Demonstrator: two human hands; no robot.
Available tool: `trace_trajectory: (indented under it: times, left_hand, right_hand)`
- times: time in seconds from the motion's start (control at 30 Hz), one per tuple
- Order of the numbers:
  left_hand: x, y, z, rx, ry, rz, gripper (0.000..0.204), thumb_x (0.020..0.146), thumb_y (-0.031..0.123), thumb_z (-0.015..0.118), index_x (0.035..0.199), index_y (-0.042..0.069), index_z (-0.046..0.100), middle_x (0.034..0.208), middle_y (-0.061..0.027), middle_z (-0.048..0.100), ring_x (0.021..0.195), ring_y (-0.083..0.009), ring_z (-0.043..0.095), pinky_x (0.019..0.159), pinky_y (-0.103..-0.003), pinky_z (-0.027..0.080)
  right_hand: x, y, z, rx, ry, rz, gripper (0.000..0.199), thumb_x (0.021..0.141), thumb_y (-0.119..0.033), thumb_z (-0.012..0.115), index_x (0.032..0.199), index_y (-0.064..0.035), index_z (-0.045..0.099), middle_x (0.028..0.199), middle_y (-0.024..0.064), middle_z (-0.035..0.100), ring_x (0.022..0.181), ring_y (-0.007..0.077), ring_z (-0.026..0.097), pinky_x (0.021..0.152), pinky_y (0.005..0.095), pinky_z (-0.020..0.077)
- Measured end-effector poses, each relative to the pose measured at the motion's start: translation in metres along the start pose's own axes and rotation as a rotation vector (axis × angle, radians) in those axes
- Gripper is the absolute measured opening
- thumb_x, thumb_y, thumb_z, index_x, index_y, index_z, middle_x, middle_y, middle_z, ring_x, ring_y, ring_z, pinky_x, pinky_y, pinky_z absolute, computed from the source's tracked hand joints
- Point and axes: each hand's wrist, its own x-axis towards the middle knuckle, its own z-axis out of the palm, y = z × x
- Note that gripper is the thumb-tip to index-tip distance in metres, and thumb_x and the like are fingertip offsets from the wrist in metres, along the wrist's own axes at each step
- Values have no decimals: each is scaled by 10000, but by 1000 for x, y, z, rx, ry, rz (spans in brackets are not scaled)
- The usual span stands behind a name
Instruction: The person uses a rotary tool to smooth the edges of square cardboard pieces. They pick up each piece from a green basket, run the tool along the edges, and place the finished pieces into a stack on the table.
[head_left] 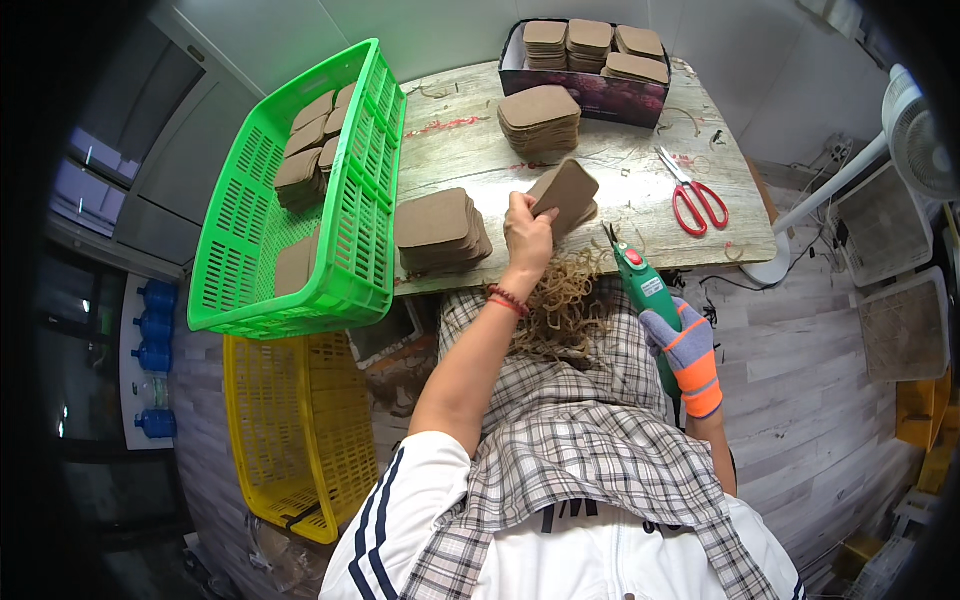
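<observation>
Wooden worktable (pixel 640 200) sits ahead of both hands. Right hand (pixel 690 355), gloved, grips green electric cutters (pixel 645 285). Left hand (pixel 527 232) pinches a flat brown pad (pixel 567 190) with rounded corners, raised above the table. Beyond it, matching stacks (pixel 540 118) stand.

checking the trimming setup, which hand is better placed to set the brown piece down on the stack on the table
Left, probably. The left hand already holds the brown piece just beside the stack, while the gloved right hand grips the green cutter.
</observation>
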Motion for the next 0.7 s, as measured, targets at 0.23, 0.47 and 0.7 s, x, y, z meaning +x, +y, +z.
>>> trace_trajectory:
  times: [0.23, 0.47, 0.7]
  left_hand:
    - [-32, 37, 7, -1335, -124, -260, 334, 858, -5, 589, 1161, 29, 453, 1141, -88, 564, 1052, -228, 547, 918, -402, 450]
    - [-42, 43, 15, -1549, -84, -388, 331, 863, -35, 560, 1175, 43, 483, 1165, -88, 560, 1057, -215, 550, 965, -367, 450]
    - [-52, 41, 21, -1531, -130, -417, 328, 863, -40, 554, 1173, 44, 486, 1156, -91, 565, 1058, -227, 553, 963, -387, 454]
  right_hand:
    - [-4, -10, 3, -17, 33, -53, 273, 789, -179, 707, 977, -13, 602, 642, -19, 561, 521, 32, 488, 465, 196, 390]
    - [-10, -22, 10, 25, 22, -56, 266, 793, -179, 706, 967, -9, 598, 643, -11, 561, 518, 39, 497, 457, 200, 404]
    - [-10, -25, 8, 29, 2, -47, 226, 798, -169, 704, 928, -21, 592, 647, -11, 559, 514, 43, 500, 461, 192, 404]
